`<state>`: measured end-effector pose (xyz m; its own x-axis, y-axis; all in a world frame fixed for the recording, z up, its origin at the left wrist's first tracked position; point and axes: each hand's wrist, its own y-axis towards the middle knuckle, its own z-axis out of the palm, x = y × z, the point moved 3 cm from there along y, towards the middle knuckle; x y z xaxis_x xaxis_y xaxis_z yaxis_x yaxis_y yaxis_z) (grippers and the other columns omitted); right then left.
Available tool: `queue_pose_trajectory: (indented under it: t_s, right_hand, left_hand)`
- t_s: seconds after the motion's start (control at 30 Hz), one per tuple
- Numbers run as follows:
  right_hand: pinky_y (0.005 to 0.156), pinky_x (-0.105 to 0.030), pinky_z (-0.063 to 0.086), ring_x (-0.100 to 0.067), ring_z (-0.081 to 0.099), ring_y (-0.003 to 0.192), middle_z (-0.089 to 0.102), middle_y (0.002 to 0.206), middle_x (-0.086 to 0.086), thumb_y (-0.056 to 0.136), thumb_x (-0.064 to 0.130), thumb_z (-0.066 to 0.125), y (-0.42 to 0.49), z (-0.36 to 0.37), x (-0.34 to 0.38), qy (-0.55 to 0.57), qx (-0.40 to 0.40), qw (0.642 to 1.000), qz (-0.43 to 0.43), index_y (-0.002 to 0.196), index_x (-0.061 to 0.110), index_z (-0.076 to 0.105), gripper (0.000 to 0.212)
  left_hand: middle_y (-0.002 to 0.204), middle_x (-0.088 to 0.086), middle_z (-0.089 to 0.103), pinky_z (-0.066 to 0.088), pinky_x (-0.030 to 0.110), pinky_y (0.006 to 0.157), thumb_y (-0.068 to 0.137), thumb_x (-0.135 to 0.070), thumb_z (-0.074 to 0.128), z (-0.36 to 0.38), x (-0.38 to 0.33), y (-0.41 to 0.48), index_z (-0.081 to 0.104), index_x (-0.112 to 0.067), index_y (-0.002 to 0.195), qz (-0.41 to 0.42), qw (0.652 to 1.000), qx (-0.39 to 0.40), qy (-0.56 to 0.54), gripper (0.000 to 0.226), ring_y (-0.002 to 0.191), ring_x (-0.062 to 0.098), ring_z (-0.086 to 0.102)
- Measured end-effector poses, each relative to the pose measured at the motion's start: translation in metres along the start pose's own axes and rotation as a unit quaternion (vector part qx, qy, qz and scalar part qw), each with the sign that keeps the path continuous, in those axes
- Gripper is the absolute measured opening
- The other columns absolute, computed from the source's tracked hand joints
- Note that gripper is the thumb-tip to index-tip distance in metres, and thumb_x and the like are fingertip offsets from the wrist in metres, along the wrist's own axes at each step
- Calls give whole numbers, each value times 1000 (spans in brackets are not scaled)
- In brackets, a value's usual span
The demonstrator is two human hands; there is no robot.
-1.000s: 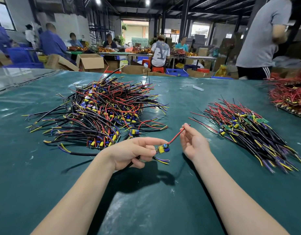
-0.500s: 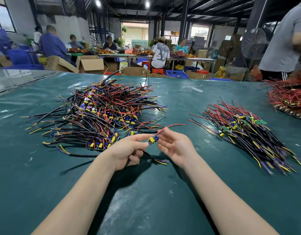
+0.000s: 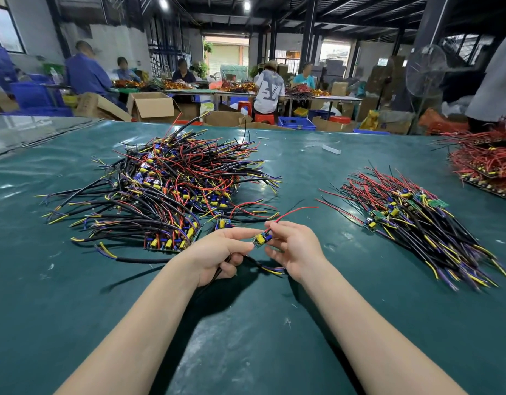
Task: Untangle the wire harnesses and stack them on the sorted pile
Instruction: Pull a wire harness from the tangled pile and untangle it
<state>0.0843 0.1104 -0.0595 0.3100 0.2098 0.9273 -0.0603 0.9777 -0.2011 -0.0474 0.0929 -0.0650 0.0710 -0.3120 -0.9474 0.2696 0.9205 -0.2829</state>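
Harness (image 3: 261, 240) is held over the middle of the table (image 3: 75, 309), between two piles. Toward the left edge lies the tangled pile (image 3: 174, 189), black, red and yellow wires crossing every way. The left grip (image 3: 217, 252) curls round the harness's black cable and pinches its small board. The right grip (image 3: 297, 249) pinches the red wire just beside that board. Toward the right edge lies the sorted pile (image 3: 417, 223), its wires lying roughly parallel. A red heap (image 3: 485, 163) sits at the far right corner.
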Motion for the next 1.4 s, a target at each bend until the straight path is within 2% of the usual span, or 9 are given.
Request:
queue_pose_trajectory:
  t_s: [0.1,0.23,0.4,0.57,0.77,0.87,1.0,1.17,1.4]
  right_hand:
    - [38,-15,44,-8,51,40,52,51,-2,89,1,49,1,-2,1,-2,-11,1000,-10,66,8,58,26]
    - [37,-18,45,-12,53,44,51,57,-6,86,-2,51,1,-2,3,-31,-32,998,-53,63,6,55,24]
    - [34,-16,43,-6,52,33,56,44,-2,84,-11,43,4,-8,7,-1,-73,994,-83,64,3,55,28]
    - [35,-15,43,-8,56,35,58,40,1,83,-8,43,7,-11,5,11,-65,996,-57,66,4,57,25]
    - [35,-15,44,-7,54,33,57,39,1,85,-5,46,14,-25,9,54,-98,992,-48,67,3,58,23]
    - [35,-15,45,-7,54,33,58,39,0,87,-1,48,17,-32,14,73,-100,992,-40,69,4,57,21]
    - [37,-14,46,-3,53,33,56,38,4,88,-4,48,22,-57,24,106,-135,982,-84,70,7,58,23]
    - [37,-13,46,-4,53,32,55,37,1,89,-8,46,25,-56,25,132,-118,981,-81,70,3,55,24]
    - [30,-12,38,-2,46,26,52,33,3,91,3,44,28,-65,24,157,-145,975,-55,63,5,51,29]
  left_hand:
    - [51,-8,41,18,8,31,92,2,46,1,0,0,67,-21,96,0,1000,3,7,31,38,0,32]
    - [55,-7,39,18,8,31,92,3,45,2,-1,-1,66,-21,97,-1,1000,12,15,31,38,0,32]
    - [51,-10,38,18,7,31,92,2,44,6,-1,-2,66,-21,99,-2,999,37,33,32,40,0,31]
    - [51,-10,37,18,7,31,93,2,44,5,-1,-4,66,-21,99,-9,998,44,33,33,41,0,31]
    - [49,-11,42,20,8,33,92,3,45,7,-1,-7,66,-21,98,-15,997,50,54,32,41,0,33]
    - [48,-9,45,24,9,33,90,3,49,7,-2,-8,66,-17,92,-25,997,42,58,27,40,1,36]
    - [43,-8,47,34,11,36,88,0,55,8,-2,-11,60,-11,82,-46,993,29,105,14,37,1,42]
    - [43,-8,50,39,12,40,88,-1,56,3,-2,-15,60,-11,74,-42,993,27,110,17,38,-1,45]
    - [48,-6,56,48,16,48,85,0,60,10,-2,-15,69,-14,57,-36,981,56,180,33,44,2,53]
